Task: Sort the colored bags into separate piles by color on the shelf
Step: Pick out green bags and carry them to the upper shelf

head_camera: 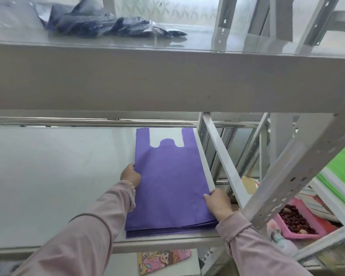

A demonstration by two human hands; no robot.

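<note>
A flat stack of purple bags (167,182) lies on the middle grey shelf (58,176), against its right edge, handles pointing away from me. My left hand (130,175) grips the stack's left edge with the fingers curled. My right hand (217,202) pinches the right edge near the front corner. A heap of dark grey-blue bags (100,22) lies crumpled on the upper shelf (167,80). Green bags (341,172) show at the far right on the neighbouring rack.
White perforated metal posts (287,180) and a slanted bar (223,162) stand just right of the stack. Below right sits a pink tray of dark red fruit (295,218). A pink cartoon-print item (163,257) lies under the shelf.
</note>
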